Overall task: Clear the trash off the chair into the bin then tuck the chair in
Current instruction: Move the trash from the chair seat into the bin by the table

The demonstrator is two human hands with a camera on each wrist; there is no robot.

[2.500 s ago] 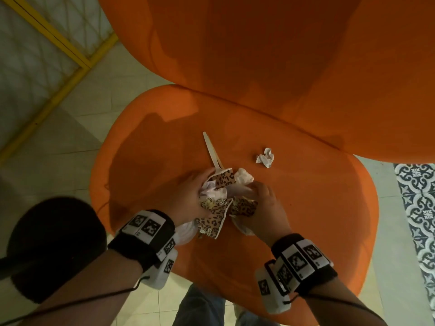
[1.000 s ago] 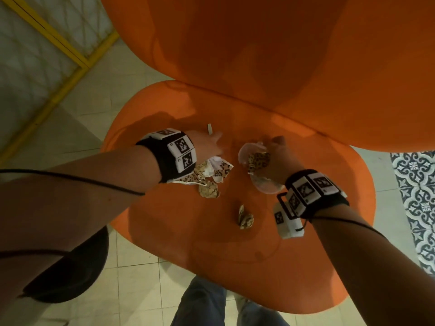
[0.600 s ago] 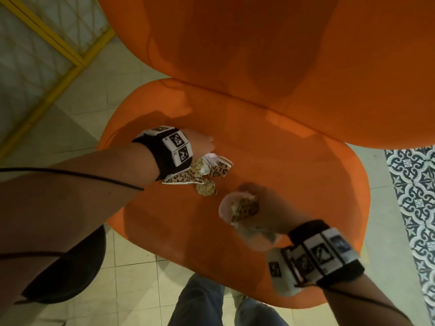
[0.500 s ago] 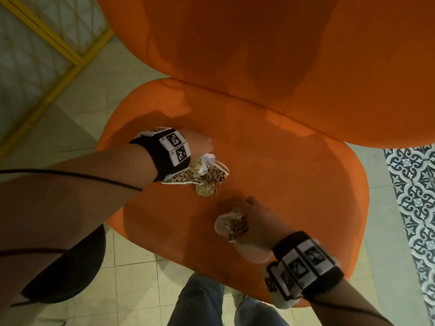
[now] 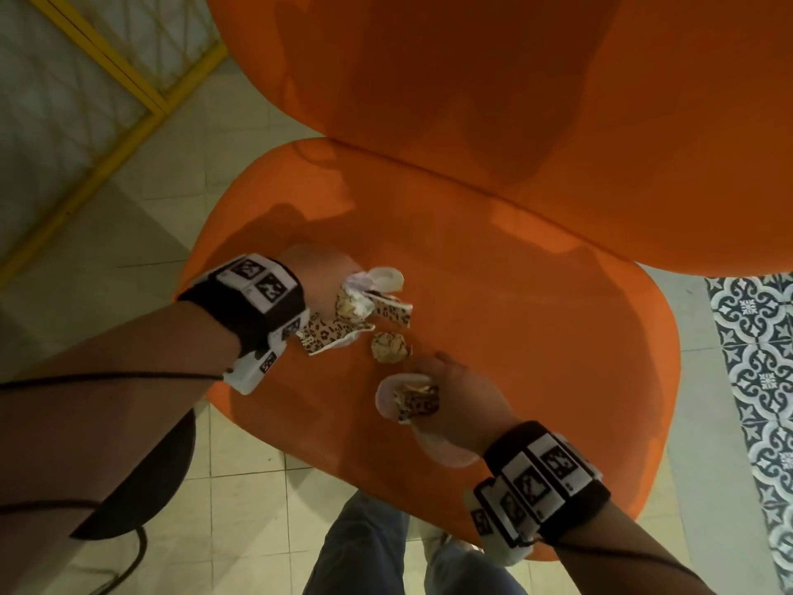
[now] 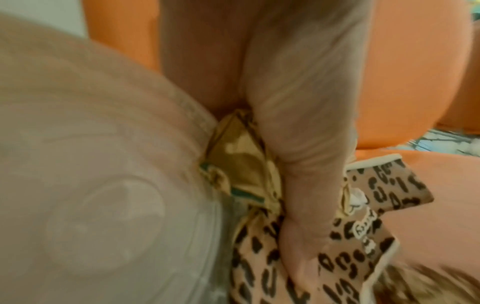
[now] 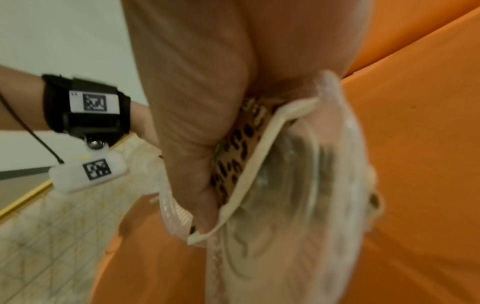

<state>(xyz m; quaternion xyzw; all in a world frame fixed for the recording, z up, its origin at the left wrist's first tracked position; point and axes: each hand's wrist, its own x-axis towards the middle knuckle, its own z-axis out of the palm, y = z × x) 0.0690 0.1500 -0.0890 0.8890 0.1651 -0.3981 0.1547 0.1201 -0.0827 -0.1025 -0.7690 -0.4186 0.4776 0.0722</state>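
Head view: we're abt halfway w/ the pick-up part. The orange chair [image 5: 536, 319] seat fills the middle of the frame. One crumpled ball [image 5: 388, 346] of trash sits loose on the seat, center of the frame, just above our right hand [image 5: 446, 397]. Our left hand [image 5: 317, 281], center left, has its fingers curled round a bunch of leopard-print paper [image 5: 343, 326] & a clear lid. Right hand has its fingers closed round a clear plastic lid [image 5: 388, 397] w/ more leopard paper inside. A dark round thing at lower left may be the bin [image 5: 141, 474]; we can't tell for sure. Nothing is in it yet that we can see. Chair isn't tucked in yet.

Left wrist view: our fingers [image 6: 298, 144] are bent & squeezing the spotted paper [image 6: 363, 216] down on the seat. A big clear lid [image 6: 91, 185] fills the left side. Blurry.

Right wrist view: our fingers [image 7: 189, 123] are clamped on the spotted paper [image 7: 241, 144] & the see-thru plastic [image 7: 298, 205], lower right. Other wrist band shows at left.

Left to do, we think: grab the ball, dump all in the bin, push chair in.
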